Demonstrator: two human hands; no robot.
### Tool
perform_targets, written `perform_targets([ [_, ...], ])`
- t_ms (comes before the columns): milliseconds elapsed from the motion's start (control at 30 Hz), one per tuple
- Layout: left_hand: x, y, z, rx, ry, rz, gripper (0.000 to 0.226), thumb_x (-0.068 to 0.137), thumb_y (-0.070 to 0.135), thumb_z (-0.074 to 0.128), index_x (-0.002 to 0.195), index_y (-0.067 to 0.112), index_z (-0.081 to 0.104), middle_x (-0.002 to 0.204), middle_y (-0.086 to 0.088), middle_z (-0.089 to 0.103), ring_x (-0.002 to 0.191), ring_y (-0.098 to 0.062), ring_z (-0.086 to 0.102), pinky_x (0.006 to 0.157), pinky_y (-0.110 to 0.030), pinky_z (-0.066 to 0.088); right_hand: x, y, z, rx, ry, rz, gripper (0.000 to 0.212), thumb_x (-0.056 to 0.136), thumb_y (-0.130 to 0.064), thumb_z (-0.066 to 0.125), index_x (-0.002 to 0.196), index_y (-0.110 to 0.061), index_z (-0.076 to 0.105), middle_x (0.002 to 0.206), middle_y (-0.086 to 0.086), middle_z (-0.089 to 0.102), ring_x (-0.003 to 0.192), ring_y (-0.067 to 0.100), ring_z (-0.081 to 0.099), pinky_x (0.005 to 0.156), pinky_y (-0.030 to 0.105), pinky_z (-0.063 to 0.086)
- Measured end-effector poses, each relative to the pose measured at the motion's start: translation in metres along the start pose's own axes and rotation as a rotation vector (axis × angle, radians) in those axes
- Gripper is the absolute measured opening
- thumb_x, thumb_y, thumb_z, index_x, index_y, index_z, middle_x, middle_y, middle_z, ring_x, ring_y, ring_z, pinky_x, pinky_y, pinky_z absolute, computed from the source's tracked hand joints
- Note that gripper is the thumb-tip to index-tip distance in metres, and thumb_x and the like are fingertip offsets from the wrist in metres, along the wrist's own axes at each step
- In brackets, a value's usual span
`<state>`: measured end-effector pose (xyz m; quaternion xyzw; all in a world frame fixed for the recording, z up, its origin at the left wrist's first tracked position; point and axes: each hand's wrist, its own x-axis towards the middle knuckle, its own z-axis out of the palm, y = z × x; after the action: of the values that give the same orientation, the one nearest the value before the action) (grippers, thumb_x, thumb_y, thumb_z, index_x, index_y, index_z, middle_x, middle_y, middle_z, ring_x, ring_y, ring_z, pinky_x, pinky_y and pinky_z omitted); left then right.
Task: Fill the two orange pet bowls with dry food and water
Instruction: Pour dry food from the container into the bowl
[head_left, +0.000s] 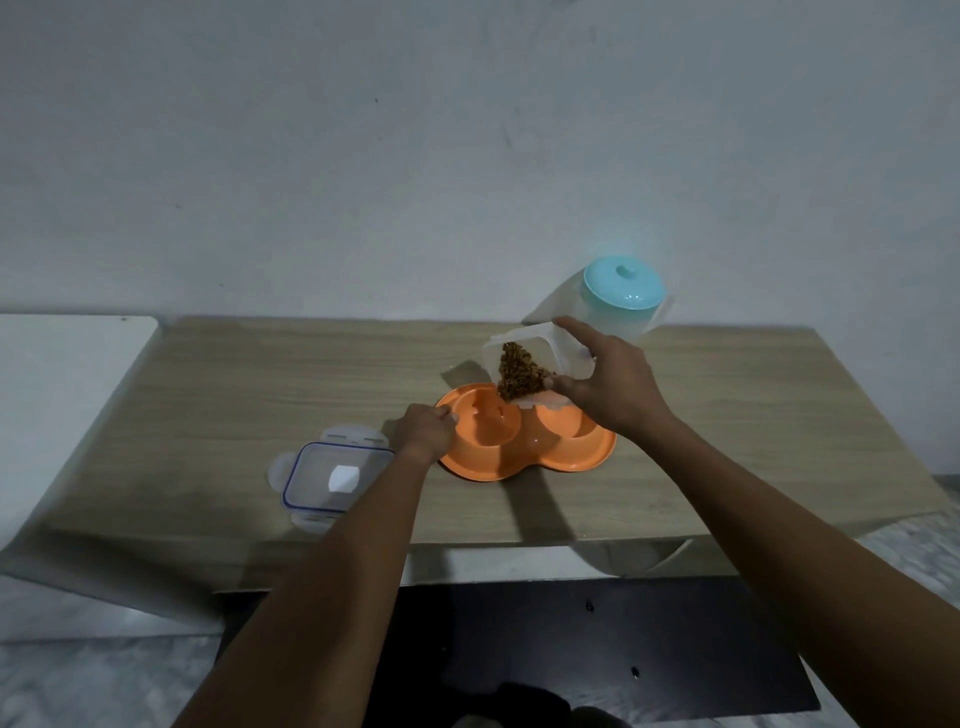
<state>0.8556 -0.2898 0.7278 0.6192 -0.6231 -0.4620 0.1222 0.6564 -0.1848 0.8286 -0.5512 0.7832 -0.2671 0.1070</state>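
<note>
Orange double pet bowl sits mid-table on wood-grain table, two wells side by side, L well and R well both look bare inside, no kibble seen in either yet.

R hand wrapped around clear food container, held in air above bowl, tipped w/ open mouth down toward L well. Thumb on top edge, fingers under. Dry food (brown kibble) piled at lower lip of container, right at the rim.

L hand on L rim of bowl, fingers curled over the edge, pinching it.

Container lid, clear w/ blue seal and snap tabs, lies flat on table just left of L hand, apart from bowl.

Clear jug w/ teal lid stands at back of table by wall, behind R hand. Contents can't tell.
</note>
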Motion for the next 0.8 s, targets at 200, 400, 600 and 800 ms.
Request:
perform_targets([
  [200, 0.004, -0.002, -0.001, -0.018, -0.009, -0.006, 0.041, 0.095, 0.034, 0.060, 0.132, 0.019, 0.062, 0.127, -0.013, 0.065, 0.110, -0.030, 0.064, 0.091, -0.031, 0.049, 0.003, -0.003, 0.003, 0.000, -0.014, -0.027, 0.075, 0.083, -0.032, 0.082, 0.150, -0.033, 0.047, 0.134, 0.006, 0.065, 0.120, 0.029, 0.057, 0.090, 0.040, 0.047],
  [400, 0.008, -0.004, 0.001, -0.029, -0.016, -0.006, 0.041, 0.095, 0.034, 0.059, 0.133, 0.019, 0.062, 0.124, -0.013, 0.067, 0.108, -0.031, 0.064, 0.091, -0.034, 0.050, 0.005, -0.003, 0.007, 0.007, -0.014, -0.011, 0.076, 0.082, -0.035, 0.082, 0.149, -0.037, 0.046, 0.134, 0.006, 0.065, 0.122, 0.029, 0.057, 0.094, 0.045, 0.051],
  [600, 0.010, -0.006, 0.001, -0.052, -0.023, -0.010, 0.040, 0.093, 0.034, 0.061, 0.131, 0.019, 0.062, 0.123, -0.012, 0.068, 0.106, -0.031, 0.064, 0.095, -0.038, 0.052, 0.005, -0.004, 0.007, 0.021, -0.017, -0.006, 0.077, 0.081, -0.035, 0.083, 0.149, -0.036, 0.047, 0.136, 0.004, 0.065, 0.122, 0.028, 0.057, 0.094, 0.044, 0.050],
  [800, 0.011, -0.007, 0.001, -0.063, -0.024, -0.002, 0.040, 0.094, 0.033, 0.060, 0.131, 0.018, 0.063, 0.121, -0.013, 0.069, 0.106, -0.032, 0.065, 0.094, -0.040, 0.053, 0.002, -0.006, 0.004, 0.059, -0.018, 0.017, 0.075, 0.082, -0.030, 0.083, 0.148, -0.035, 0.049, 0.138, 0.003, 0.064, 0.123, 0.026, 0.057, 0.089, 0.034, 0.044],
])
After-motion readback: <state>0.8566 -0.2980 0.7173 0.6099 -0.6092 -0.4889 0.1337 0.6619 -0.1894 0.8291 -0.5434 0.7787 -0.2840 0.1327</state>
